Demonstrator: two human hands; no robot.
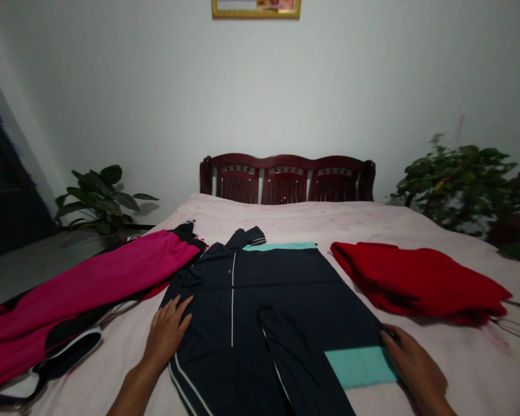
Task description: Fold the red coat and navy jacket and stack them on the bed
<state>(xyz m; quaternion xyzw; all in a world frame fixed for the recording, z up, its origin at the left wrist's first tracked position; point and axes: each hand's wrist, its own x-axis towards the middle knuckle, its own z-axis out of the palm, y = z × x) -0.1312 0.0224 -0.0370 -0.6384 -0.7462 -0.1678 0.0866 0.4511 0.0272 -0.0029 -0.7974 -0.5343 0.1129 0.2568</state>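
Straightening the jacket [251, 318], apparently, you had left hand [170, 326] spread on it, right hand [413, 361] pinching its edge; smoothing likely had to follow.

The left grip [168, 326] lies palm-down, fingers [182, 306] extended; the right grip [411, 361] is pinched closed.

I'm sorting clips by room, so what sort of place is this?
Most likely a bedroom: a dark wooden headboard stands by the wall, with a wide pink bedspread before it and a dark garment on top.
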